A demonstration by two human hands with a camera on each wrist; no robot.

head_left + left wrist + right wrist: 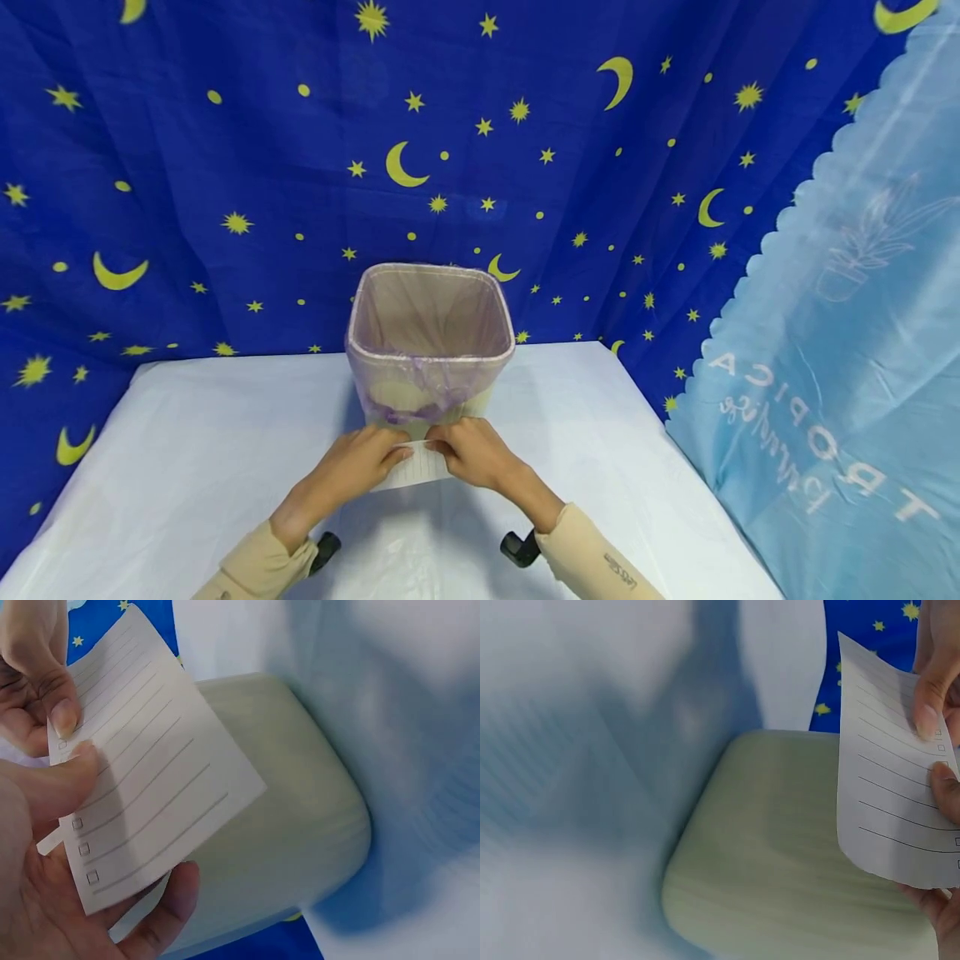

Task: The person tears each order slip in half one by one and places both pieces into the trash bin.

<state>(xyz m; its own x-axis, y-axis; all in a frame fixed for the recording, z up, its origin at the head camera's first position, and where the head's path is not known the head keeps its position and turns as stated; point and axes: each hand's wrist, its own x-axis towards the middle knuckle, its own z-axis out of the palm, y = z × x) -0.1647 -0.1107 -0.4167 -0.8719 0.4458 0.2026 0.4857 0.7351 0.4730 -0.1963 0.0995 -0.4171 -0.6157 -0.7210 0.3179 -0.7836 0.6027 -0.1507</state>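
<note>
A white sheet of checklist paper (417,468), printed with ruled lines and small checkboxes, is held in front of a pale waste bin. My left hand (362,460) pinches one part of its edge, thumb on the printed face. Close beside it, my right hand (474,452) pinches the same edge. Both wrist views show the thumbs near each other along the checkbox side of the paper (154,761). Behind the sheet stands the bin (780,832), upright, lined with a thin purple plastic bag (378,387) folded over its rim.
The bin stands on a table with a white cover (247,433). A blue curtain (285,183) with yellow moons and stars hangs behind. On the right hangs a light blue printed cloth (847,350). Black wrist camera mounts (520,548) show below the forearms.
</note>
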